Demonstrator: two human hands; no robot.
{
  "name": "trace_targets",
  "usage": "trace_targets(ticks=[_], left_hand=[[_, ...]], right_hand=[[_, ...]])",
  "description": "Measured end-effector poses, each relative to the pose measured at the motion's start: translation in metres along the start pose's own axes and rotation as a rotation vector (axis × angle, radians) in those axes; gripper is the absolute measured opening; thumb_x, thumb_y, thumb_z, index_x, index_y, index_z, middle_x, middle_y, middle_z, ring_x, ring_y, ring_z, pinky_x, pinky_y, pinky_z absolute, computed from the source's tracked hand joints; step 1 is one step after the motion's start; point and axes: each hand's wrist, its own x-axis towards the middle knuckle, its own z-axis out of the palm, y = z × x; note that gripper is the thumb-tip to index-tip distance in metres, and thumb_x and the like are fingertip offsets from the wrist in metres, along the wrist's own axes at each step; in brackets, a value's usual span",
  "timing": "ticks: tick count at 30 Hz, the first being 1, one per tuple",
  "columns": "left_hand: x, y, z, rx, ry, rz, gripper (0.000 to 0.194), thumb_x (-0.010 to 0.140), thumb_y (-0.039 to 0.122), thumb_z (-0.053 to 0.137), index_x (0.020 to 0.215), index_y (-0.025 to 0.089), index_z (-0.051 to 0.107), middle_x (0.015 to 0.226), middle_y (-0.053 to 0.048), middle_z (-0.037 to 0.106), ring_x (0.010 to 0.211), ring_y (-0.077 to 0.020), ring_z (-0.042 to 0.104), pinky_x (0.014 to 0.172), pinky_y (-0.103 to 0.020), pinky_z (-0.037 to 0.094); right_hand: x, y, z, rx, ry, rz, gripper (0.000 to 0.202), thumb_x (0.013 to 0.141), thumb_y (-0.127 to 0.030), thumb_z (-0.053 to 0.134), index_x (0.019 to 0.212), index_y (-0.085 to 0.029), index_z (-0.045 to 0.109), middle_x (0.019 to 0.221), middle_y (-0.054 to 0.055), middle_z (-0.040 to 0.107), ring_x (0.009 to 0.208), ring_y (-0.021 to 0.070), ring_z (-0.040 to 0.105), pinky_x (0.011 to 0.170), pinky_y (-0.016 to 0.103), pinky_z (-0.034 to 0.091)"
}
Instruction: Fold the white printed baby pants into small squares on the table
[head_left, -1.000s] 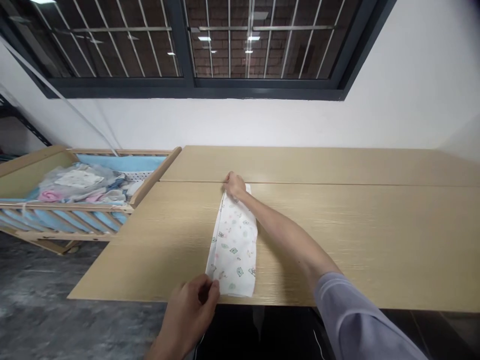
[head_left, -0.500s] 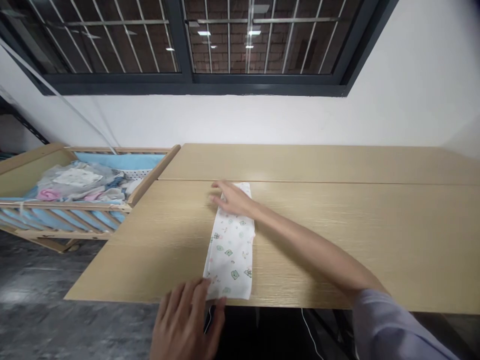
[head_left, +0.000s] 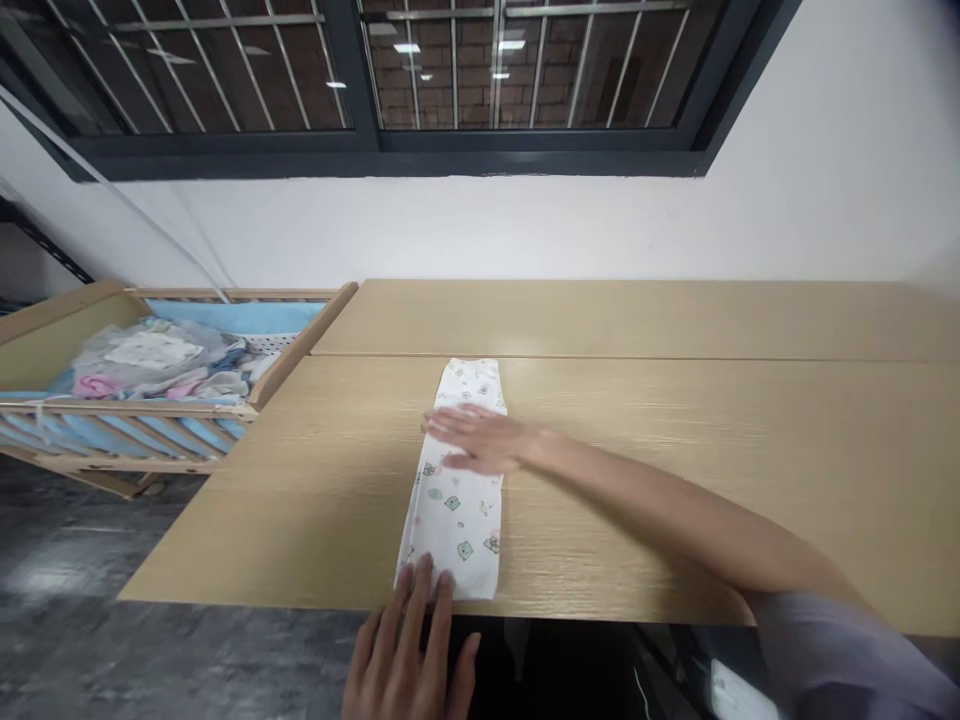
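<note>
Remotely, I observe the folded animal-print cloth flat at the wood-grain tabletop's near edge, the right hand extended across it, thumb apart, the left hand's fingers spread; uneven palm drag could skew its layers.

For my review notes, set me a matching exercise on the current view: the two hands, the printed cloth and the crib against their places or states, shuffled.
1. Left hand
2. Right hand
3. Printed cloth
4. Crib

A. Blue-lined, left of the table
B. At the table's near edge, fingers spread
C. White, lying as a long strip
D. Over the strip, well beyond its near end

Pairs: 1-B, 2-D, 3-C, 4-A
</note>
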Motion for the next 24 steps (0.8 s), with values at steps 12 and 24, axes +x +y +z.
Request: trace_targets(ticks=[12,24], left_hand=[[0.011,-0.014,-0.001,-0.092,0.005,-0.027,0.03,0.092,0.033,0.064,0.122,0.027,0.067,0.124,-0.006,0.074,0.105,-0.0248,0.071,0.088,-0.037,0.051],[0.027,-0.054,-0.007,-0.465,-0.066,0.322,0.043,0.098,0.002,0.036,0.124,0.023,0.063,0.113,-0.005,0.075,0.099,-0.0176,0.069,0.092,-0.032,0.053]], right_hand=[[0.008,0.029,-0.033,-0.232,0.238,0.08,0.056,0.102,-0.036,0.045,0.152,-0.011,0.041,0.161,0.018,0.034,0.151,0.0309,0.028,0.123,0.052,0.02],[-0.125,-0.129,0.042,-0.447,0.258,-0.287,0.025,0.1,-0.022,0.051,0.116,-0.01,0.066,0.115,0.014,0.071,0.093,0.0213,0.065,0.087,0.035,0.05]])
